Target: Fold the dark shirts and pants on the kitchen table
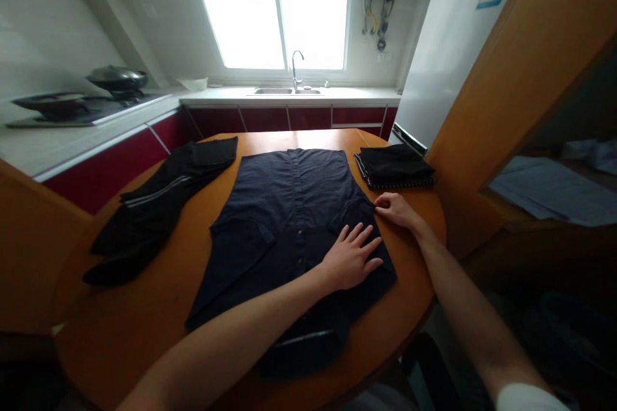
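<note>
A dark navy button-up shirt point(270, 192) lies spread on the round wooden table point(193, 276), its collar end toward me and its button strip running up the middle. Both sleeves are laid in over the front. My left hand point(351, 258) rests flat on the right part of the shirt, fingers spread. At the shirt's right edge, my right hand point(396, 209) has its thumb and fingers pinched on the cloth. My left forearm covers some of the shirt near the collar.
Dark trousers with a pale stripe point(159, 205) lie on the table's left side. A stack of folded dark clothes point(395, 166) sits at the back right. Beyond are a counter with a sink point(274, 90), a stove with pans point(118, 78) and a white fridge point(448, 45).
</note>
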The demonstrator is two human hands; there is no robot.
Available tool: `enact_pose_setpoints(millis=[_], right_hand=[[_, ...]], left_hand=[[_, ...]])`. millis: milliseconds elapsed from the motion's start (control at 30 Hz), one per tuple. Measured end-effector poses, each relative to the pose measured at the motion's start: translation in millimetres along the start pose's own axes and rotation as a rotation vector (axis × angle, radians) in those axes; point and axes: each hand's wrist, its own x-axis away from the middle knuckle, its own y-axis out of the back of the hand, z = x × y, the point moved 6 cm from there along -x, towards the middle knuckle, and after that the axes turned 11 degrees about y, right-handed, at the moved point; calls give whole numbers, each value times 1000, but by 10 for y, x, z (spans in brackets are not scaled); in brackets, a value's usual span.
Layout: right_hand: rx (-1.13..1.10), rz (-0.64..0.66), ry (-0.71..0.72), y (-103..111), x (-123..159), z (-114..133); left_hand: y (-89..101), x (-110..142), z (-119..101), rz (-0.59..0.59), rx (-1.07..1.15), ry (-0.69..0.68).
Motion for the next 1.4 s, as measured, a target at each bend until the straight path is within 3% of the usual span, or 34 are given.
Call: enact_pose_setpoints(millis=[333,733,967,1167,1400], right_hand=[[264,-5,10,72,-7,69],[267,-79,-108,50,0,-85],[89,-24,18,6,-22,15],[169,-34,5,36,-17,-27],[93,13,7,2,-16,8]], left_hand=[[7,-7,-8,1,-4,-2],[-12,-8,7,41,4,-5],[-14,-8,5,35,10,-3],[-17,-15,5,40,5,-3],[-12,-12,2,32,-4,-1]])
